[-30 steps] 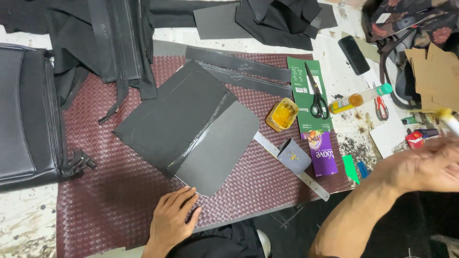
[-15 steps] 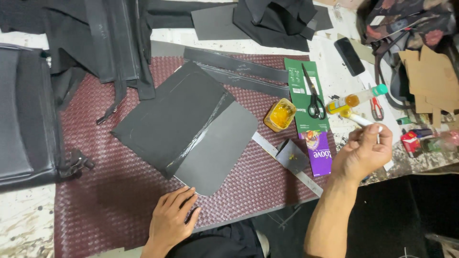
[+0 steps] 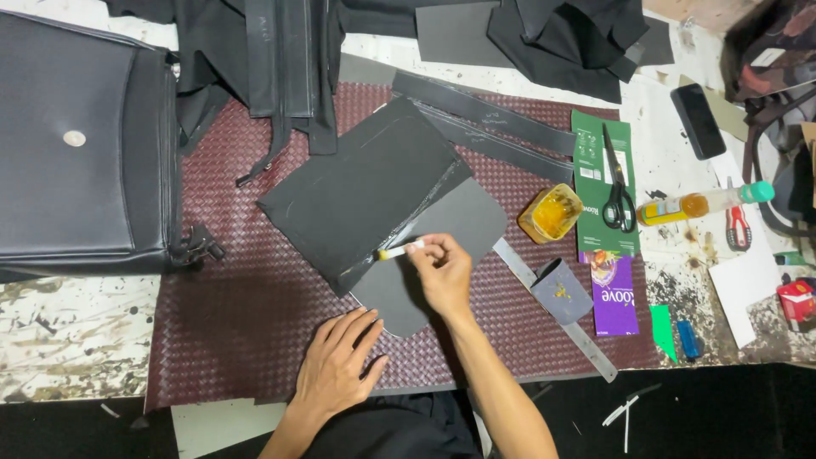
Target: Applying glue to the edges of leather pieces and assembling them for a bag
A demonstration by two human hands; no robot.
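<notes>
Glue brush (image 3: 398, 251), a small stick with a yellow-tipped end, is being held in the right hand (image 3: 442, 274) near the middle of the frame, its tip touching the light strip along the lower edge of the dark leather panel (image 3: 365, 191). Half a second ago that hand was hovering at the right of the frame beside the purple packet (image 3: 614, 296), and a second ago it was farther right still, so it has been travelling leftward and is now arriving at the leather; judging from this, adhesive is starting to go onto the seam.

In the head view, the right hand's fingers are pinching closed around the stick. The left hand (image 3: 336, 367) is lying flat with fingers spread, holding nothing, pressing on the woven maroon mat (image 3: 229, 331) just below the grey leather piece (image 3: 442, 255), much as it was before. An open tin of yellow glue (image 3: 551, 212) is sitting right of the leather, with a steel ruler (image 3: 557, 310) just beside it and scissors (image 3: 616, 187) resting on a green card. A black bag (image 3: 81, 144) is filling the upper left of the table (image 3: 59, 331).
</notes>
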